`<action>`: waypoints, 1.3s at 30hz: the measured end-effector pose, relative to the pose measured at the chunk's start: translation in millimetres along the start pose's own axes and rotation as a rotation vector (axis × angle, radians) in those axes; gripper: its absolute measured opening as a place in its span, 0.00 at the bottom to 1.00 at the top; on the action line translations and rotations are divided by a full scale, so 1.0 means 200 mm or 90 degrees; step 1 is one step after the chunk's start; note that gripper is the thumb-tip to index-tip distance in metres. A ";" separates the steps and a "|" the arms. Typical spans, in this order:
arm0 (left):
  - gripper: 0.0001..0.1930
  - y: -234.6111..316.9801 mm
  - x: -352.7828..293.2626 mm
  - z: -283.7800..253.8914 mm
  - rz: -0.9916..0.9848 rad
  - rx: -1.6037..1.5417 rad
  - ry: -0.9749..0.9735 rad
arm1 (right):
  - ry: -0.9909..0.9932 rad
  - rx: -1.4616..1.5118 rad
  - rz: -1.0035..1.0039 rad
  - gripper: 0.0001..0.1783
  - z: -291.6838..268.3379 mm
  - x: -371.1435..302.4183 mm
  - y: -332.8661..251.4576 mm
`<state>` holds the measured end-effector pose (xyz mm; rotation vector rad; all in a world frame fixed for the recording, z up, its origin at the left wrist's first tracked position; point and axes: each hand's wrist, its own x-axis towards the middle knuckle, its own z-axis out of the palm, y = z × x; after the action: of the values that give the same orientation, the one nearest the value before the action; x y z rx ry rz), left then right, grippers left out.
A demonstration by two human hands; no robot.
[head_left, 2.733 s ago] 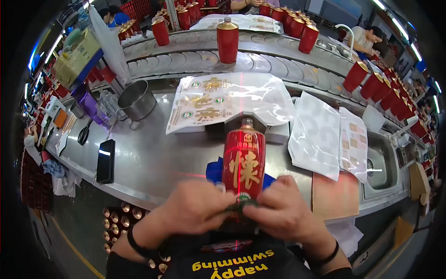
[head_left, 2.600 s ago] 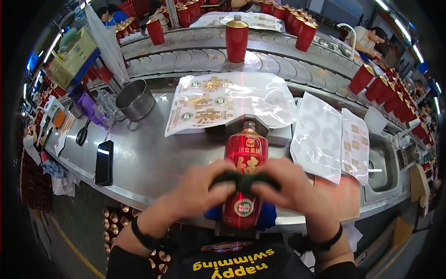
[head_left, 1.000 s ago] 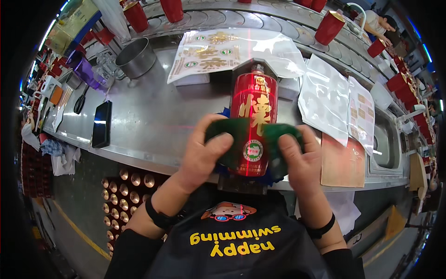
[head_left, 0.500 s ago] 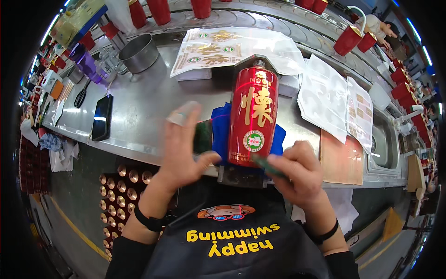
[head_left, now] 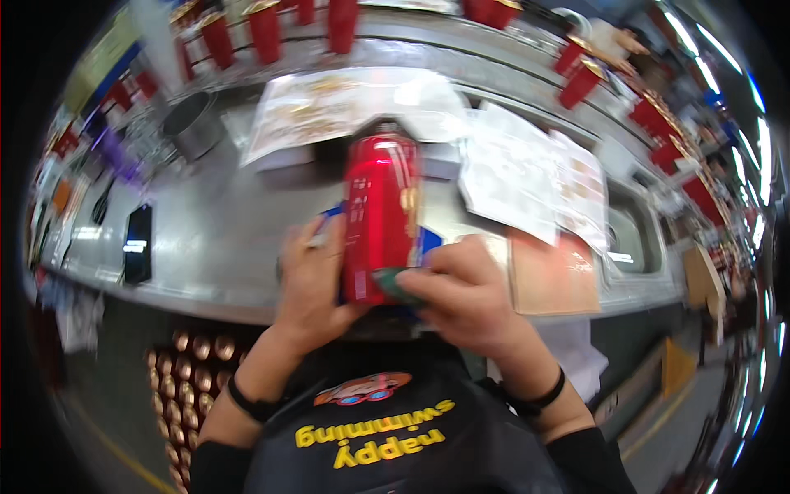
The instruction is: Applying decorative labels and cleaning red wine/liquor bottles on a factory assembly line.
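A glossy red bottle [head_left: 383, 214] with gold and white markings lies in front of me, its neck pointing away. Blue cloth [head_left: 429, 240] shows under it. My left hand [head_left: 311, 288] holds its lower left side, with the fingers along the wall and the thumb by the base. Between the fingers and thumb of my right hand [head_left: 469, 296] is a small dark green pad [head_left: 395, 284], pressed to the bottle's lower right. Motion blur hides what the pad is made of.
A black phone [head_left: 138, 244] and a metal pot [head_left: 191, 125] are on the steel table to the left. Printed white sheets [head_left: 514, 169] spread across the back and right, beside a sink [head_left: 634, 235]. Red bottles [head_left: 265, 33] line the far side. Gold-topped bottles [head_left: 188, 379] stand below the table edge.
My left hand has come in from the side onto the bottle. The bottle has turned, so its large gold character now faces right. The whole view has shifted and blurred.
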<state>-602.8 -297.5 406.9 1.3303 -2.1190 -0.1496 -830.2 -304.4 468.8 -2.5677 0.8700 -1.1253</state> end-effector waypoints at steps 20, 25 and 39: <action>0.49 -0.16 -0.09 0.06 0.029 -0.078 0.022 | -0.110 -0.493 0.905 0.35 -1.20 -0.46 1.91; 0.49 -0.19 -0.13 0.10 0.042 -0.100 0.023 | -0.291 -0.615 0.698 0.45 -1.05 -0.26 2.09; 0.43 -0.24 -0.14 0.13 0.008 -0.169 -0.019 | -0.332 -0.498 0.496 0.18 -1.16 -0.14 2.47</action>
<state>-572.7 -302.2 354.1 1.1645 -2.0483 -0.4317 -1227.7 -674.9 411.6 -2.3484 2.1521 0.1476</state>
